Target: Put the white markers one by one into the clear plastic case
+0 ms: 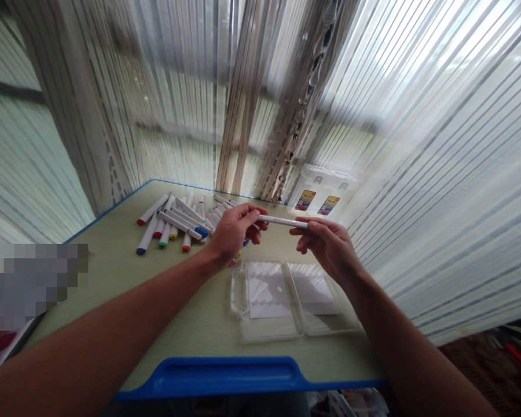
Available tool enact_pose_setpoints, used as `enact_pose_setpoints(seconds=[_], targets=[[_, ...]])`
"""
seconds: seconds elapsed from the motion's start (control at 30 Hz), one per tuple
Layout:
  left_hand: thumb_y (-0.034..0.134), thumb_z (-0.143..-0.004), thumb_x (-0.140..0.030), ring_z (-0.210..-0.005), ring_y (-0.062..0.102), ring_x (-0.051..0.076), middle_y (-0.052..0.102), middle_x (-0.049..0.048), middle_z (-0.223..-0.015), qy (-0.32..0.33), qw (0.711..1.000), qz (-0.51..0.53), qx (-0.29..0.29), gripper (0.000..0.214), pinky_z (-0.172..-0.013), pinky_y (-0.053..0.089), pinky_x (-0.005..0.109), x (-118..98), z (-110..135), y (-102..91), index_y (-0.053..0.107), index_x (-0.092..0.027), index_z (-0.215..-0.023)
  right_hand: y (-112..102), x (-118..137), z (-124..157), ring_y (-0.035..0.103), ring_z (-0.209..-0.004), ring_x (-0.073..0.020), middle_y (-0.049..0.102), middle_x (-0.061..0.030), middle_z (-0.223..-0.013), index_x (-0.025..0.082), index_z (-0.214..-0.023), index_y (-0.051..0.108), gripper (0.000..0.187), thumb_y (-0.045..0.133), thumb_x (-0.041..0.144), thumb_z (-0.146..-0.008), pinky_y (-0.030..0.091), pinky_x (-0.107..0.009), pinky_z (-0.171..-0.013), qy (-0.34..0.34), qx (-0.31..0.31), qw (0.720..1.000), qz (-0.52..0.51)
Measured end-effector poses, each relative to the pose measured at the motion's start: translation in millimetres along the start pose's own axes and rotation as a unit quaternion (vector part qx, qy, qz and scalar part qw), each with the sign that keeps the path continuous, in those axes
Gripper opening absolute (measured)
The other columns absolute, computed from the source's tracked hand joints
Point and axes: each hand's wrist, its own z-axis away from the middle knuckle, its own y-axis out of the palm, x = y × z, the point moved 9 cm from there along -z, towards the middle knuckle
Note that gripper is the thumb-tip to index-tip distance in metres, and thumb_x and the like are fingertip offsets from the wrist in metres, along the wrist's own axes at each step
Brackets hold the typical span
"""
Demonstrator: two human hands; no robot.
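Note:
A slim white marker (282,221) is held level above the desk, between both hands. My left hand (237,231) pinches its left end with thumb and fingers. At the other end, my right hand (327,240) grips it the same way; both tips are covered by fingers. Below my hands lies a clear plastic case (271,333), opened flat, with white sheets inside. Left of my left hand is a loose pile of white markers (182,223) with coloured ends in red, blue, green, yellow and orange. My left hand hides part of that pile.
Another clear plastic case (323,185) with two yellow-and-blue labels stands at the back of the desk (191,313), against striped sheer curtains (178,116). A blue pen tray (230,375) runs along the front edge. Something pixelated lies at the left.

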Motion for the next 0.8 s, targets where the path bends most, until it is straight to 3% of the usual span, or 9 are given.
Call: enact_pose_setpoints(seconds=[0.33,0.8], targets=[[0.064,-0.091,-0.024,-0.051,0.059,0.008,0.075,0.0091,-0.085,0.025,0.996,-0.044,0.079,0.023,-0.053,0.048,0.023,0,3,13.8,0.071,-0.007,-0.105,-7,1,-2,0.062,-0.047,-0.0106,0.073,-0.0032,-0.065,0.016,-0.083,0.078,0.02,0.086,0.031,-0.073,0.049,-0.021,-0.045,-0.012,-0.028,0.999,0.018],[0.072,-0.087,-0.03,-0.059,0.065,0.012,0.078,0.0167,-0.098,-0.024,0.984,0.087,0.157,0.035,-0.058,0.048,0.026,1,6,24.9,0.075,-0.008,-0.114,-18,1,-7,0.058,-0.045,-0.0095,0.07,-0.0026,-0.063,0.015,-0.082,0.078,0.019,0.083,0.03,-0.072,0.045,-0.021,-0.041,-0.003,-0.071,0.997,-0.026]])
